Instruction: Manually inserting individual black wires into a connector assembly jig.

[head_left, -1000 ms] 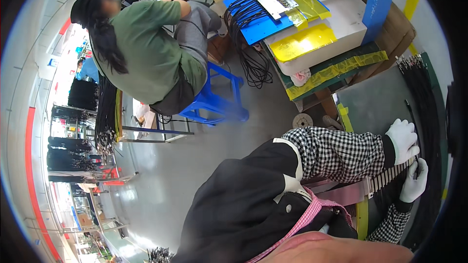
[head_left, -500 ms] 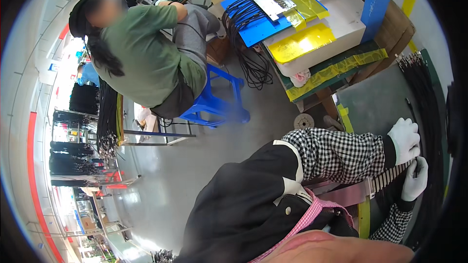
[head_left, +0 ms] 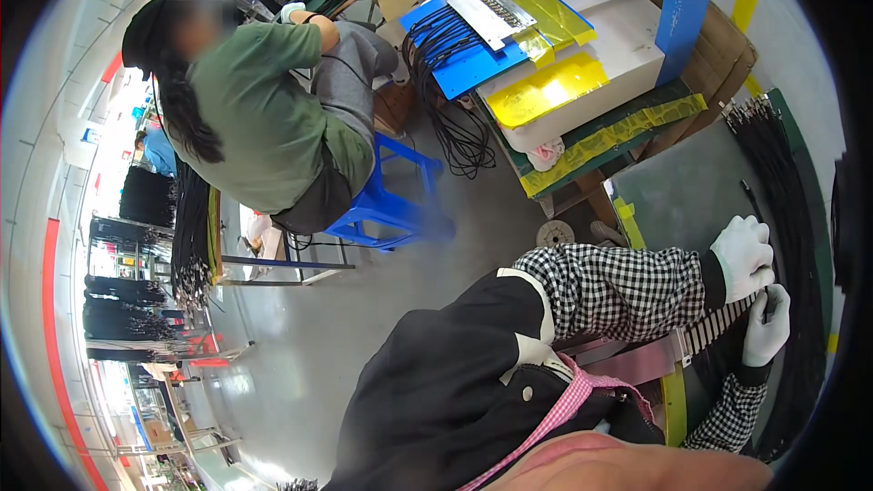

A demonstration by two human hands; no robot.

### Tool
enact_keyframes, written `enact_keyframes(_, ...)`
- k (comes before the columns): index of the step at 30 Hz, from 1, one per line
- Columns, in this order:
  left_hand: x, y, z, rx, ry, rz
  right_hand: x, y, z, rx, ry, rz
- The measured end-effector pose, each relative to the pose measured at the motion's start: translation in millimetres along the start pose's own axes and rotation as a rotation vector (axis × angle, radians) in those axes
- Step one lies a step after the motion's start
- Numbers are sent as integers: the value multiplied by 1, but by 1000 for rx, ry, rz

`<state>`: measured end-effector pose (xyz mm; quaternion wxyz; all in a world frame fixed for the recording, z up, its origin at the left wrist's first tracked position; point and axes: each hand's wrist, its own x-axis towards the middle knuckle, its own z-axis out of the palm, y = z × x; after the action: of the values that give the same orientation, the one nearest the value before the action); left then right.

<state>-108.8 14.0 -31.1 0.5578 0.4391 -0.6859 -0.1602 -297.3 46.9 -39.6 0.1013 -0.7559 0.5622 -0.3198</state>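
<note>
"What's in front of you, biggest first?"

"The grey-green desk. Along its far side lies the black cable bundle, metal tips at its left end. On my side of that bundle sits the slotted strip, its light and dark bars running toward it."

"And your hands?"

"White-gloved, both on my side of the bundle, at the strip's end nearest it. My left hand is curled over; my right hand is just beside it, thumb and fingers bent toward each other. Whether either pinches anything, I can't tell; my own knuckles hide it."

"Anything smaller?"

"One loose cable, just beside the bundle, on my side, left of my hands."

"What could go wrong?"

"My glove or checked cuff could catch the bundle, being so near, and drag cables across. A nudge from my left hand could shift the loose cable in among the rest. And working this close together, my fingers could knock the strip askew."
</note>
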Motion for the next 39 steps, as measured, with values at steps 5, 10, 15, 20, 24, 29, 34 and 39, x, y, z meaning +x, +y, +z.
enact_keyframes(5,-1,-1,0,-15,24,4,0,5,1,19,-21,30)
enact_keyframes(10,1,0,-1,-22,40,24,0,1,1,52,-23,61)
enact_keyframes(15,1,-1,0,-32,27,20,0,5,2,18,-17,49)
enact_keyframes(20,1,0,0,-53,42,29,-1,8,2,39,-16,45)
enact_keyframes(24,0,-2,1,-73,12,18,-1,10,2,42,-29,101)
enact_keyframes(29,-1,2,-2,-94,13,-34,-1,8,2,58,-17,68)
enact_keyframes(34,0,3,-3,-41,-2,-61,-2,10,2,28,-22,37)
enact_keyframes(39,-2,4,-5,0,-23,-68,-2,10,2,17,-24,33)
